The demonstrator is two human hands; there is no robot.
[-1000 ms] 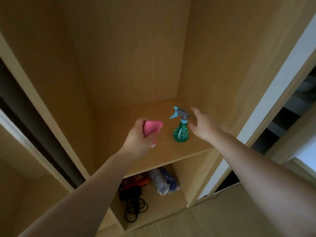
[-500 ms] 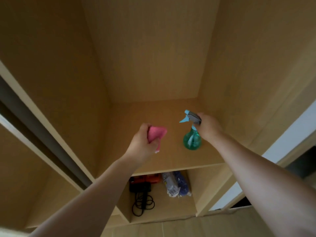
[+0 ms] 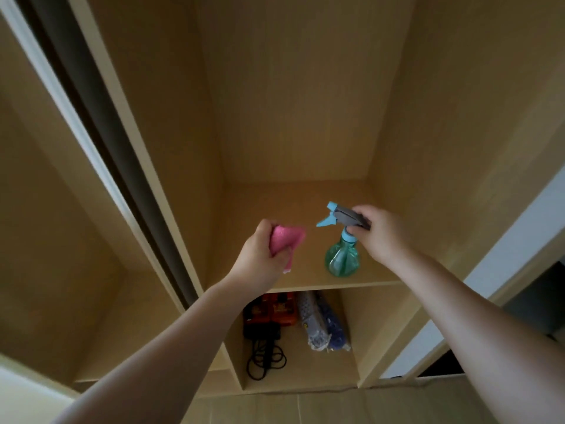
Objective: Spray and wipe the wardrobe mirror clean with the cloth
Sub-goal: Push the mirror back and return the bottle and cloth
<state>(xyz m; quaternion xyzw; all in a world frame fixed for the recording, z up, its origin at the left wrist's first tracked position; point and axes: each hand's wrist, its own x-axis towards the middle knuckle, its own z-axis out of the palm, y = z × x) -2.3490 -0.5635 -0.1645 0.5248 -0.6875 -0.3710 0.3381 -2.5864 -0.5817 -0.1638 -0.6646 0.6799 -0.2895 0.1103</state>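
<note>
The pink cloth [image 3: 287, 243] is bunched up and gripped in the left hand [image 3: 263, 258], fingers curled round it. It is held in the air over the front of the wardrobe shelf [image 3: 293, 206], approx. mid-width. Just to its right, not touching, the green spray bottle [image 3: 341, 260] is seen upright near the shelf's front edge, right of centre. Its base appears to rest on the board, but that can't be told for sure. Its grey-and-blue trigger head is clasped from the right by the right hand [image 3: 382, 232], nozzle pointed left twd. the cloth. In the compartment below the shelf, an orange item [image 3: 275, 310] is set at the left w/ a coiled black cable [image 3: 266, 361] in front. Two wrapped bundles [image 3: 321, 325] are laid beside them on the right. A dark sliding-door edge [image 3: 101, 133] is seen at far left.
</note>
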